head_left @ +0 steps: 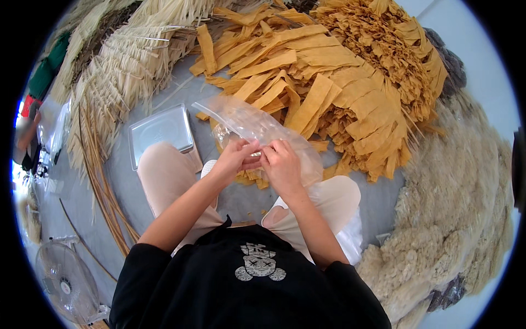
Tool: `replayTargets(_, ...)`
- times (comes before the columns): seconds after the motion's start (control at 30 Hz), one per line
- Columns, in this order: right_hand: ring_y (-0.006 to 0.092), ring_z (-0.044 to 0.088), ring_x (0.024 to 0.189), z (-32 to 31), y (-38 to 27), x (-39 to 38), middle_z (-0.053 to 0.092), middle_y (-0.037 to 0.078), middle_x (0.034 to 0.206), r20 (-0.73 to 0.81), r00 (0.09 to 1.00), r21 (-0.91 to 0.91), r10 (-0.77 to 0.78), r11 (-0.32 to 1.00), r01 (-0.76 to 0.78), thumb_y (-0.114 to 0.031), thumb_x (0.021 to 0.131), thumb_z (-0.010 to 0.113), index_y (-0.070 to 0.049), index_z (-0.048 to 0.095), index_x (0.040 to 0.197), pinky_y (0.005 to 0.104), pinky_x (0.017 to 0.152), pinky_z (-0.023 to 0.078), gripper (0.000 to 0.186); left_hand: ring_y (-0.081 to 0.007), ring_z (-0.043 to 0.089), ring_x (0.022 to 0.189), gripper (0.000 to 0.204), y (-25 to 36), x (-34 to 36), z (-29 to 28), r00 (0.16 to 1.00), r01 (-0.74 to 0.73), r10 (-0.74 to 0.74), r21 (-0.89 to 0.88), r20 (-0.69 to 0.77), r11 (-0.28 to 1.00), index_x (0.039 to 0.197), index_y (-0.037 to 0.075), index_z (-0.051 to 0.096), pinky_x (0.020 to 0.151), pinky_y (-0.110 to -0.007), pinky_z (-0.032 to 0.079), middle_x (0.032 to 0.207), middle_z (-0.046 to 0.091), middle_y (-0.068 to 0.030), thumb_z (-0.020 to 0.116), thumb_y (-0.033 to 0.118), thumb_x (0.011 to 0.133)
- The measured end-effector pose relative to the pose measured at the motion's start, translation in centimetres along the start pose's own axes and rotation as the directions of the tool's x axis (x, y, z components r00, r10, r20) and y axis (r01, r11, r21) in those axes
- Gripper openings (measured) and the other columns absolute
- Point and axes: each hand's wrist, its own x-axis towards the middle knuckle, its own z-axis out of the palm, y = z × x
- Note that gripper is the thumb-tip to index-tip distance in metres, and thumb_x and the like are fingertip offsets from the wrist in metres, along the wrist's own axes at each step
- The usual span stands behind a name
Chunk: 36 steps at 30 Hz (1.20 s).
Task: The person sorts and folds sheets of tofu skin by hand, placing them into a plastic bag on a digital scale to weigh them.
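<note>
A clear plastic bag point(263, 122) spreads out in front of me, above my lap. Its near edge is pinched between the fingers of my left hand point(234, 160) and my right hand point(281, 164), which meet fingertip to fingertip. The bag is see-through, and mustard-yellow strips show behind it. Whether something small is also between my fingertips cannot be made out. Just beyond my left knee, a shallow clear plastic box point(161, 131) lies on the floor.
A big heap of mustard-yellow strips point(350, 88) fills the far side. Pale dried fronds point(131, 60) lie far left, with long thin brown stems point(101, 175) nearer. Fluffy beige plumes point(449, 203) are piled on the right. An electric fan point(66, 285) stands at lower left.
</note>
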Motion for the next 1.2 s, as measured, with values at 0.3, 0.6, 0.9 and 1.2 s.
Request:
replayTargets(0.3, 0.0181, 0.058, 0.058, 0.5, 0.0, -0.6, 0.059, 0.007, 0.066, 0.134, 0.919, 0.55, 0.372, 0.743, -0.381, -0.007, 0.07, 0.064, 0.0, 0.064, 0.073, 0.0276, 0.055, 0.046, 0.007, -0.0185, 0.062, 0.085, 0.02, -1.2, -0.9, -0.8, 0.996, 0.043, -0.043, 0.004, 0.073, 0.999, 0.096, -0.005, 0.057, 0.077, -0.029, 0.052, 0.094, 0.062, -0.0133, 0.051, 0.012, 0.088)
replayTargets(0.6, 0.006, 0.054, 0.059, 1.4, -1.8, -0.7, 0.061, 0.003, 0.071, 0.129, 0.877, 0.874, 0.462, 0.365, -0.321, -0.006, 0.075, 0.064, 0.001, 0.064, 0.076, 0.0196, 0.053, 0.042, 0.008, -0.018, 0.063, 0.062, 0.014, -0.6, -0.1, -0.8, 0.994, -0.082, 0.099, 0.295, -0.044, 0.952, 0.083, -0.004, 0.061, 0.06, -0.028, 0.055, 0.074, 0.063, -0.011, 0.05, 0.005, 0.083)
replayTargets(0.9, 0.0049, 0.042, 0.047, -9.0, 7.5, 3.9, 0.049, -0.002, 0.063, -0.328, 0.616, 0.878, 0.716, 0.472, -0.082, -0.012, 0.085, 0.057, -0.006, 0.055, 0.081, 0.0191, 0.042, 0.035, 0.008, -0.0284, 0.063, 0.08, 0.014, 9.3, 4.2, -11.4, 0.95, -0.109, 0.098, -0.022, -0.295, 0.994, 0.084, -0.006, 0.052, 0.073, -0.039, 0.055, 0.084, 0.061, -0.0177, 0.044, 0.005, 0.08)
replayTargets(1.2, 0.0107, 0.054, 0.06, -3.7, 11.9, 9.4, 0.057, 0.004, 0.067, -0.351, 0.84, 0.501, 0.414, 0.841, -0.205, -0.011, 0.082, 0.058, 0.001, 0.055, 0.08, 0.0259, 0.057, 0.044, 0.012, -0.025, 0.059, 0.084, 0.016, 17.5, 6.2, -14.7, 0.849, -0.359, 0.172, -0.307, -0.5, 0.882, 0.095, -0.002, 0.051, 0.075, -0.037, 0.052, 0.089, 0.059, -0.0125, 0.037, 0.003, 0.087)
